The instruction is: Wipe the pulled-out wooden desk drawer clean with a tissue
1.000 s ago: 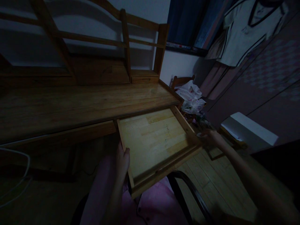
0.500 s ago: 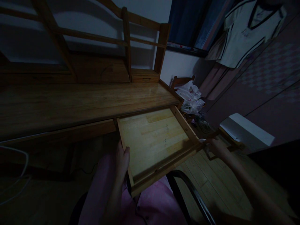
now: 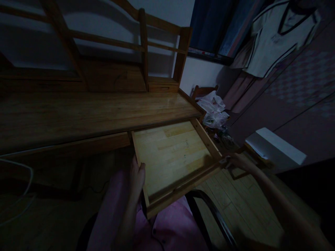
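Note:
A pulled-out wooden drawer (image 3: 172, 157) juts from the desk over my lap, its pale bottom bare. My left hand (image 3: 137, 176) is closed round the drawer's left side wall, thumb over the top edge. At the front right corner, my right hand (image 3: 235, 160) presses a small whitish cloth or tissue (image 3: 225, 160) against the wood. Its fingers are bent round the cloth and partly lost in the dark.
The wooden desk (image 3: 99, 108) with its shelf unit (image 3: 112, 75) stretches behind the drawer. A black chair armrest (image 3: 216, 212) lies under the drawer's front. Plastic bags (image 3: 213, 108) and a white box-like object (image 3: 280, 144) stand right. A white cable (image 3: 30, 174) hangs left.
My right hand has shifted slightly left, and the whitish cloth now sits on the drawer's corner. My left hand keeps its hold, and the drawer stays in place.

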Action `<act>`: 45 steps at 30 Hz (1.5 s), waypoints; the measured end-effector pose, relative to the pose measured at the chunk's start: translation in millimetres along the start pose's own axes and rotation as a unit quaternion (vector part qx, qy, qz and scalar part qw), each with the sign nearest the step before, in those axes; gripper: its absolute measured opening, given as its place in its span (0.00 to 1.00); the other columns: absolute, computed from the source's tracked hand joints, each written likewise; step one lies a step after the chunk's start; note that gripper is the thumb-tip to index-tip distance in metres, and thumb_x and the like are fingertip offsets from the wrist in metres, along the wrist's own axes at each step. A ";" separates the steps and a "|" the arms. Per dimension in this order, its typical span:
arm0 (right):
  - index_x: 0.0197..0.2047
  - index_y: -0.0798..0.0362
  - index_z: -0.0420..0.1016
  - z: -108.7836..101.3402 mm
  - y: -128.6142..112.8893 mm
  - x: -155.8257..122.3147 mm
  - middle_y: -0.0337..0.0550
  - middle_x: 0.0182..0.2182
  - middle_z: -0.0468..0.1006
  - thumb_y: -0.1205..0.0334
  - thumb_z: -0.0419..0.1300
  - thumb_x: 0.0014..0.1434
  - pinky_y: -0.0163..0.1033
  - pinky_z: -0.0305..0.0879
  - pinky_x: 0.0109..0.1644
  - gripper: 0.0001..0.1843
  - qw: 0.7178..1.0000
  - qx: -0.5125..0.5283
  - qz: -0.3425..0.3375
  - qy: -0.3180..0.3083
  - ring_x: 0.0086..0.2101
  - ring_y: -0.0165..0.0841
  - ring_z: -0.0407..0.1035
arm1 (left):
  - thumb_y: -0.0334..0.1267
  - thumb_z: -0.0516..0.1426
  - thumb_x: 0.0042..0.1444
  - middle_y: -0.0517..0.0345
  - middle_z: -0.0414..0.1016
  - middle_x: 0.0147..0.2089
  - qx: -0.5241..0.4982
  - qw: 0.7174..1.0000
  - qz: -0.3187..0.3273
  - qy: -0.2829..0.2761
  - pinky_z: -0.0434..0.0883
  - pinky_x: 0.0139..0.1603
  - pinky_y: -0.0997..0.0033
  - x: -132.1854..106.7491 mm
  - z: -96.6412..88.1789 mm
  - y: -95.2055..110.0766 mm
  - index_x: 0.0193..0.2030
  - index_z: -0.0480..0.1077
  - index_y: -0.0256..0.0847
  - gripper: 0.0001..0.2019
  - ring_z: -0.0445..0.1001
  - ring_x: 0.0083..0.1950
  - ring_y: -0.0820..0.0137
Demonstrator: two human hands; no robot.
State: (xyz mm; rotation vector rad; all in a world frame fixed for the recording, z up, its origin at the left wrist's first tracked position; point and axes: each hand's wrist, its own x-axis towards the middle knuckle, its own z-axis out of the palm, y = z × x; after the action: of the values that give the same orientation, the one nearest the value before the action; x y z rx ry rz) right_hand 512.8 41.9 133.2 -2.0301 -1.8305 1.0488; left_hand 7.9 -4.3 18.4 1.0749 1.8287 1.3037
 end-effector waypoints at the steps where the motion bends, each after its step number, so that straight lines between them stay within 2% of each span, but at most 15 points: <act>1: 0.44 0.55 0.76 3.5 0.4 -1.3 0.48 0.36 0.83 0.61 0.51 0.57 0.36 0.74 0.35 0.16 0.999 0.032 0.010 -0.002 0.31 0.37 0.79 | 0.38 0.52 0.60 0.46 0.64 0.67 0.001 1.000 -0.002 0.000 0.61 0.68 0.53 -0.2 0.0 -0.1 0.69 0.56 0.41 0.30 0.64 0.68 0.56; 3: 0.45 0.54 0.74 9.6 2.1 -3.2 0.47 0.36 0.83 0.62 0.51 0.56 0.36 0.75 0.35 0.16 0.998 0.066 0.020 0.001 0.31 0.36 0.79 | 0.38 0.52 0.60 0.46 0.64 0.68 0.003 1.000 -0.005 0.001 0.61 0.68 0.53 -0.4 0.1 -0.3 0.69 0.56 0.41 0.30 0.64 0.68 0.56; 7: 0.46 0.53 0.73 17.5 2.8 -5.1 0.45 0.35 0.83 0.64 0.52 0.55 0.34 0.75 0.34 0.16 0.998 0.059 0.018 0.016 0.31 0.34 0.79 | 0.38 0.52 0.60 0.46 0.63 0.68 0.000 1.000 -0.005 0.002 0.60 0.68 0.53 -0.7 -0.1 0.8 0.70 0.55 0.41 0.30 0.63 0.68 0.56; 10: 0.48 0.52 0.73 17.0 1.0 -4.8 0.43 0.32 0.82 0.65 0.50 0.57 0.32 0.72 0.32 0.18 0.999 0.019 0.006 0.029 0.29 0.32 0.78 | 0.38 0.52 0.60 0.46 0.63 0.68 -0.002 1.000 -0.008 0.001 0.61 0.68 0.53 -1.0 -0.7 2.5 0.70 0.54 0.43 0.31 0.63 0.68 0.56; 12: 0.49 0.53 0.73 10.2 2.1 -3.1 0.44 0.29 0.82 0.66 0.48 0.59 0.32 0.70 0.32 0.18 0.997 -0.057 -0.002 0.050 0.28 0.33 0.78 | 0.38 0.52 0.60 0.47 0.63 0.69 0.002 1.000 -0.007 -0.001 0.61 0.67 0.52 -1.0 -1.2 3.1 0.71 0.54 0.43 0.31 0.63 0.68 0.55; 14: 0.50 0.56 0.73 -1.7 6.4 -1.4 0.49 0.30 0.82 0.66 0.49 0.60 0.34 0.68 0.33 0.18 0.978 -0.178 0.001 0.105 0.31 0.38 0.78 | 0.38 0.52 0.60 0.46 0.63 0.69 0.004 1.000 -0.004 -0.001 0.61 0.68 0.52 -1.0 -1.4 2.6 0.71 0.54 0.43 0.31 0.63 0.68 0.55; 17: 0.54 0.59 0.72 -20.9 14.6 -3.8 0.60 0.37 0.82 0.65 0.52 0.61 0.38 0.65 0.34 0.20 0.921 -0.336 0.030 0.196 0.37 0.46 0.78 | 0.39 0.52 0.60 0.47 0.63 0.68 -0.002 1.000 0.000 -0.001 0.61 0.68 0.53 -0.7 -0.8 0.4 0.71 0.54 0.44 0.31 0.64 0.68 0.56; 20: 0.57 0.61 0.70 -26.0 14.0 -13.9 0.64 0.39 0.81 0.65 0.50 0.62 0.40 0.65 0.36 0.22 0.902 -0.369 0.023 0.222 0.38 0.49 0.78 | 0.39 0.52 0.60 0.48 0.64 0.68 -0.005 1.000 0.002 0.003 0.61 0.68 0.54 -0.2 0.5 -2.1 0.70 0.54 0.44 0.30 0.64 0.68 0.57; 22: 0.59 0.59 0.69 -17.1 5.5 -22.4 0.60 0.40 0.81 0.67 0.49 0.62 0.40 0.65 0.37 0.23 0.913 -0.352 -0.016 0.207 0.39 0.47 0.78 | 0.38 0.52 0.60 0.47 0.64 0.68 -0.002 1.000 0.006 0.005 0.61 0.67 0.54 0.1 1.0 -3.0 0.70 0.54 0.43 0.30 0.64 0.67 0.57; 25: 0.60 0.53 0.68 7.7 -15.1 -32.0 0.53 0.40 0.82 0.69 0.49 0.61 0.38 0.65 0.39 0.24 0.927 -0.338 -0.063 0.151 0.39 0.43 0.78 | 0.38 0.51 0.60 0.46 0.65 0.67 0.000 1.000 0.010 0.002 0.62 0.67 0.54 -0.3 0.5 -2.7 0.70 0.55 0.42 0.30 0.65 0.67 0.57; 28: 0.58 0.56 0.69 30.2 -33.9 -35.2 0.56 0.42 0.82 0.72 0.51 0.59 0.38 0.66 0.43 0.23 0.920 -0.362 -0.069 0.133 0.41 0.42 0.77 | 0.38 0.52 0.61 0.46 0.64 0.68 0.001 1.000 0.009 0.001 0.61 0.68 0.54 -0.7 -0.7 -1.8 0.70 0.54 0.43 0.30 0.64 0.67 0.57; 31: 0.55 0.60 0.71 43.4 -44.2 -33.5 0.61 0.43 0.80 0.74 0.50 0.59 0.38 0.65 0.45 0.21 0.914 -0.382 -0.068 0.118 0.43 0.41 0.76 | 0.38 0.52 0.60 0.46 0.64 0.68 -0.003 1.000 0.017 -0.003 0.62 0.67 0.53 -0.1 -0.7 -1.8 0.71 0.54 0.42 0.31 0.64 0.67 0.56; 38: 0.51 0.60 0.70 67.6 -58.5 -26.6 0.57 0.41 0.80 0.75 0.47 0.61 0.36 0.61 0.42 0.18 0.914 -0.396 -0.069 0.055 0.41 0.39 0.76 | 0.38 0.52 0.60 0.47 0.64 0.68 -0.002 1.000 0.010 0.006 0.60 0.69 0.54 0.4 1.8 -4.2 0.71 0.54 0.43 0.31 0.63 0.68 0.57; 42: 0.51 0.57 0.70 84.7 -81.0 -40.7 0.52 0.38 0.80 0.72 0.47 0.62 0.35 0.60 0.41 0.17 0.937 -0.324 -0.127 0.013 0.41 0.38 0.75 | 0.38 0.52 0.60 0.47 0.63 0.69 -0.001 1.000 0.010 0.010 0.58 0.70 0.54 -0.4 1.8 -2.8 0.70 0.55 0.42 0.31 0.62 0.69 0.58; 45: 0.50 0.55 0.71 104.4 -102.0 -61.7 0.49 0.40 0.80 0.75 0.46 0.59 0.36 0.63 0.44 0.20 0.954 -0.240 -0.179 -0.008 0.42 0.37 0.75 | 0.38 0.52 0.60 0.47 0.64 0.68 -0.004 1.000 0.006 0.010 0.60 0.69 0.54 -1.4 1.3 -0.6 0.70 0.55 0.42 0.31 0.63 0.68 0.57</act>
State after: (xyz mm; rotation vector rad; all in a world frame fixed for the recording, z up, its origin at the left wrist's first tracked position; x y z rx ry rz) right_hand 369.6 -25.6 140.0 -1.7930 -2.5291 0.5578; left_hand 9.5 -5.0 17.5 1.0743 1.8318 1.3335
